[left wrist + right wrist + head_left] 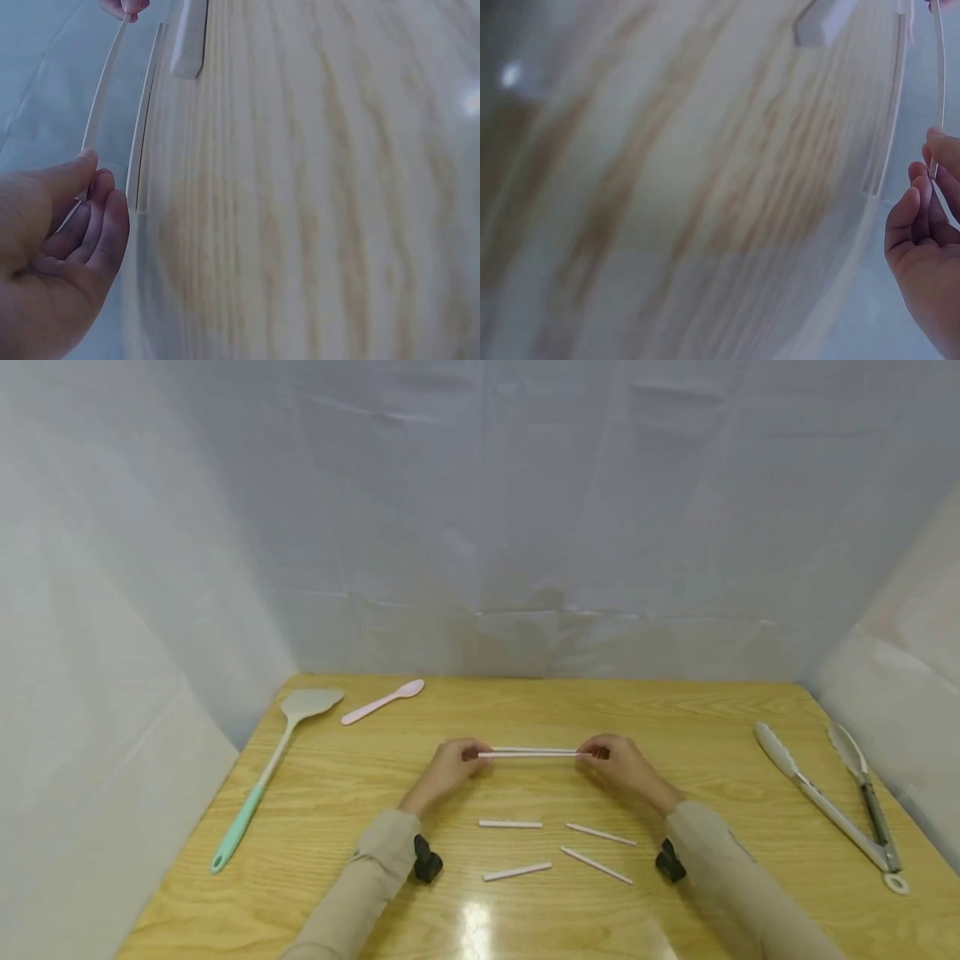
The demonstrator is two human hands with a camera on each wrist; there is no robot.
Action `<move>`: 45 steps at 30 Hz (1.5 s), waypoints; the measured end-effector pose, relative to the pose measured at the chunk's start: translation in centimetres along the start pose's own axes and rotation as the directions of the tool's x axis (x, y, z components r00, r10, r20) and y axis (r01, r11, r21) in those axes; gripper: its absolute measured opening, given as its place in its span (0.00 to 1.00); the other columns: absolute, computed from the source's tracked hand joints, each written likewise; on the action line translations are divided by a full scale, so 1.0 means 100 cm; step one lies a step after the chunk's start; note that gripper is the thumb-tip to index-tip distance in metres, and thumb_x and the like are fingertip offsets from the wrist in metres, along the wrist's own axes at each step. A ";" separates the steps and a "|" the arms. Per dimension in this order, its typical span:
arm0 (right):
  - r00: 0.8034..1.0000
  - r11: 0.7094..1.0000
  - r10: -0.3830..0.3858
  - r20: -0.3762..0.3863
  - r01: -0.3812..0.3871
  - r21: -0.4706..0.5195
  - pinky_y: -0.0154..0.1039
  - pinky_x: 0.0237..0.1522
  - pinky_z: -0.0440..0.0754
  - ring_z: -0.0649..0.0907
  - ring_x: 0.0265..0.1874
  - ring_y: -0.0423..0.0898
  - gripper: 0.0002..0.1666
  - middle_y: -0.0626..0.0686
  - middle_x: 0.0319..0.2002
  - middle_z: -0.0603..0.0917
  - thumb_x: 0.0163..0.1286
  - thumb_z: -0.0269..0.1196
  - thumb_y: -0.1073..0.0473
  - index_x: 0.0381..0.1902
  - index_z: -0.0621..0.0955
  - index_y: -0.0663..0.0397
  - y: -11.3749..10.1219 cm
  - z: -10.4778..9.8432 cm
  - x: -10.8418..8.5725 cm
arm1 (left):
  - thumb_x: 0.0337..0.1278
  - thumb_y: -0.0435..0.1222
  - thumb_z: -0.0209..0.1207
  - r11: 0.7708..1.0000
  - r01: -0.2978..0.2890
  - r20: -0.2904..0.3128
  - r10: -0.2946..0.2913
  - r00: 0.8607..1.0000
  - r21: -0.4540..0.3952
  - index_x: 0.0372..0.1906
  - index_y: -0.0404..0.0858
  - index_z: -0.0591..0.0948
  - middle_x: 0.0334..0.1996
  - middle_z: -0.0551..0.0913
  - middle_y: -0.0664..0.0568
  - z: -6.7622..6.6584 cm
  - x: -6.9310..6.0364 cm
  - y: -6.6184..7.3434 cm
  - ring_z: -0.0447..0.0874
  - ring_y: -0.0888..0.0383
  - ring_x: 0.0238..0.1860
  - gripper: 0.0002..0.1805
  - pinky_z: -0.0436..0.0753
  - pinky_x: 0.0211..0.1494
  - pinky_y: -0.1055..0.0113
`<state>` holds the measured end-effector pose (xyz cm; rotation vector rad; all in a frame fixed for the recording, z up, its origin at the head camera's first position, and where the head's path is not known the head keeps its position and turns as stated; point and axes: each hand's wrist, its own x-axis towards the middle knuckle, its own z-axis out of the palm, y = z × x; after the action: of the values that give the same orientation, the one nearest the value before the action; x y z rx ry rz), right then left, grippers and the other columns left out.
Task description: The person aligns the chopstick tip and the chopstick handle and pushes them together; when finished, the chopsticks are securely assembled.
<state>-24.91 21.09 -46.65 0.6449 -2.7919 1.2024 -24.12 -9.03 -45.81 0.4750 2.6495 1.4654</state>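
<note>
Both hands pinch opposite ends of one long, pale chopstick (105, 82), held level just off the table. My left hand (452, 766) has its end between thumb and fingertips. The other end sits in the thumb-and-finger pinch of my right hand (621, 766). A second long chopstick (145, 120) lies on the table close beside the held one, nearly parallel to it. Nearer my body are several shorter pale sticks: two blunt ones on the left, including one short blunt stick (510, 825), and two narrower ones on the right, including one short tapered stick (600, 834).
A spatula with a mint-green handle (243, 827) lies at the left side of the wooden table (420, 927). Towards the back left is a small pink spoon (382, 702). Metal tongs (832, 810) lie spread at the right. Pale sheeting (480, 527) surrounds the table.
</note>
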 end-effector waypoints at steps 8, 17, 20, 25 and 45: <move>1.000 1.000 -0.002 0.020 0.002 -0.002 0.33 0.31 0.75 0.76 0.28 0.40 0.07 0.52 0.30 0.83 0.63 0.65 0.62 0.35 0.84 0.63 0.001 0.004 0.002 | 0.59 0.32 0.61 1.000 0.023 0.009 -0.023 1.000 -0.003 0.43 0.32 0.83 0.39 0.84 0.45 0.003 0.002 -0.005 0.80 0.54 0.41 0.09 0.78 0.47 0.61; 0.999 0.999 -0.009 0.051 0.011 -0.041 0.34 0.32 0.75 0.76 0.29 0.41 0.07 0.52 0.30 0.83 0.64 0.64 0.63 0.35 0.84 0.63 0.002 0.004 0.005 | 0.59 0.30 0.61 0.997 -0.043 0.006 0.043 0.999 0.057 0.42 0.30 0.84 0.40 0.84 0.42 0.003 0.005 -0.007 0.81 0.49 0.43 0.09 0.79 0.50 0.58; 0.998 0.998 -0.018 0.056 0.021 -0.052 0.36 0.33 0.76 0.77 0.30 0.42 0.07 0.54 0.31 0.83 0.64 0.64 0.64 0.35 0.84 0.64 0.003 0.003 0.006 | 0.58 0.30 0.62 0.995 -0.053 -0.004 0.053 0.999 0.080 0.41 0.31 0.84 0.39 0.83 0.42 0.003 0.005 -0.008 0.80 0.49 0.42 0.08 0.78 0.49 0.57; 0.999 0.996 -0.031 0.044 0.035 -0.087 0.37 0.35 0.78 0.78 0.32 0.44 0.06 0.55 0.32 0.83 0.63 0.65 0.65 0.35 0.84 0.64 0.005 0.004 0.008 | 0.56 0.31 0.63 0.995 -0.044 -0.008 0.045 0.999 0.094 0.40 0.31 0.85 0.39 0.83 0.42 0.003 0.006 -0.007 0.79 0.50 0.41 0.08 0.78 0.48 0.58; 0.998 0.990 -0.048 0.050 0.055 -0.133 0.37 0.34 0.79 0.79 0.31 0.46 0.06 0.55 0.31 0.81 0.62 0.64 0.68 0.35 0.85 0.66 0.002 0.009 0.007 | 0.56 0.28 0.63 0.988 -0.057 0.005 0.056 0.998 0.142 0.39 0.30 0.85 0.38 0.84 0.40 0.004 0.007 -0.013 0.80 0.49 0.40 0.07 0.79 0.45 0.59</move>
<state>-25.52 20.34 -47.29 0.7381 -2.8443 0.9923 -24.98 -9.12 -47.06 0.5663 2.7737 1.2951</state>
